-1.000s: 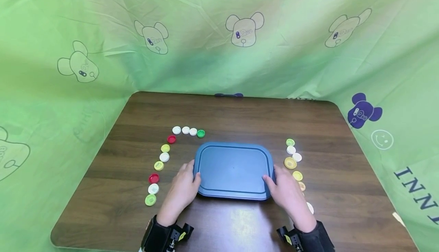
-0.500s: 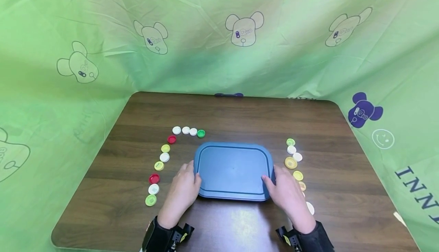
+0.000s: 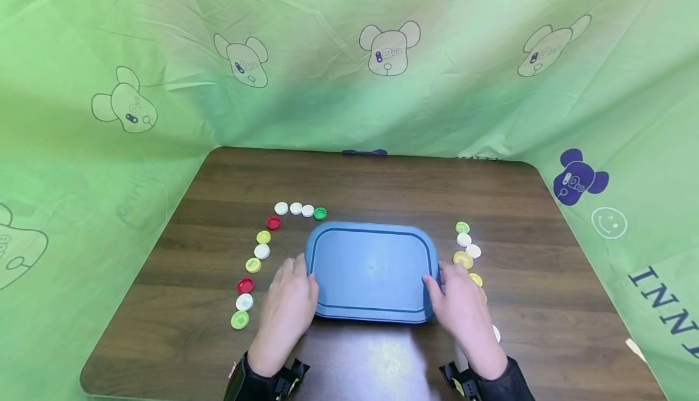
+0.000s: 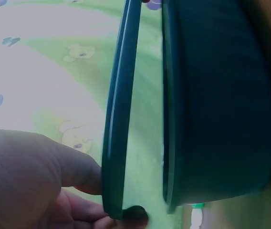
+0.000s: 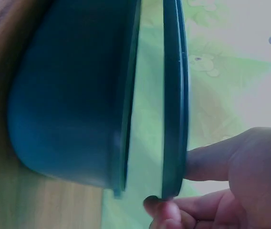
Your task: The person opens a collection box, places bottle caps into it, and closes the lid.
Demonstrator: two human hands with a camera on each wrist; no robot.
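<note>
A blue rectangular lid (image 3: 374, 270) with rounded corners is held level between both hands in the head view. My left hand (image 3: 287, 298) grips its left edge, thumb on top and fingertips under the rim. On the opposite edge my right hand (image 3: 461, 304) pinches it the same way. Both wrist views show a gap between the lid (image 4: 119, 114) and the deep blue box (image 5: 73, 109) standing below it on the table. From the head camera the lid hides the box and whatever is inside.
Red, white, yellow and green bottle caps (image 3: 262, 237) form a bent line on the left of the wooden table (image 3: 355, 182). Another line of caps (image 3: 463, 240) runs down the right side, partly behind the right hand. A green printed cloth (image 3: 327, 97) hangs around the table.
The lid looks slightly larger in the head view, having risen off the box. Both hands have come up with it, keeping their grip on its edges.
</note>
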